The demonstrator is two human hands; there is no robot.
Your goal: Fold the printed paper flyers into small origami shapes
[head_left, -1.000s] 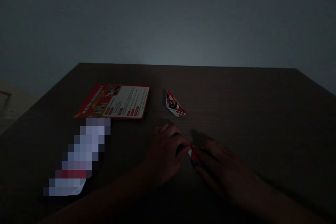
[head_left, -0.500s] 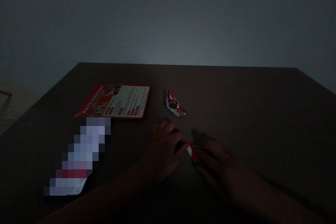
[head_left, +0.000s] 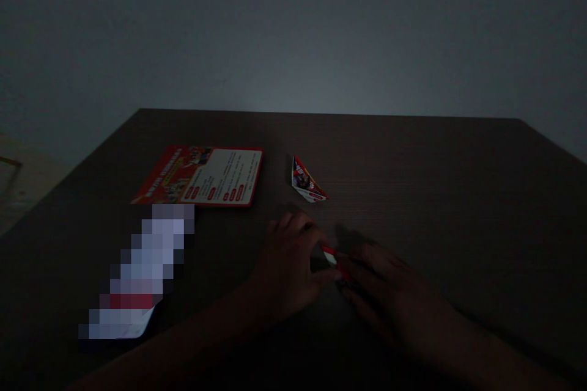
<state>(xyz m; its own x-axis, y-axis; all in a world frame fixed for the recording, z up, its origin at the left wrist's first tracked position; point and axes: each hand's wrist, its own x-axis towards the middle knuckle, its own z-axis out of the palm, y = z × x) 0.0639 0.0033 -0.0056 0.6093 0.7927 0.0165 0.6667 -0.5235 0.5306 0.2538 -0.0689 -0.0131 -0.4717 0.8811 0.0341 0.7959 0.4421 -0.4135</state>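
Note:
A small folded piece of red and white paper (head_left: 329,255) lies between my hands, low over the table, with much of it covered by fingers. My left hand (head_left: 291,263) curves in from the left, its index finger at the upper end of the paper and its thumb at the near side. From the right, the fingers of my right hand (head_left: 383,281) grip the lower part. Beyond them sits another folded paper (head_left: 307,182), roughly triangular, printed in red, white and dark colours.
Red printed cards or leaflets (head_left: 220,177) lie at the left of the dark wood-grain table (head_left: 413,165). A phone (head_left: 144,281) with a blurred, lit screen rests in front of them. A pale wall (head_left: 293,36) rises behind the table's far edge.
My left thumb has moved right and down along the paper, widening the gap to the index finger. The right hand has barely moved.

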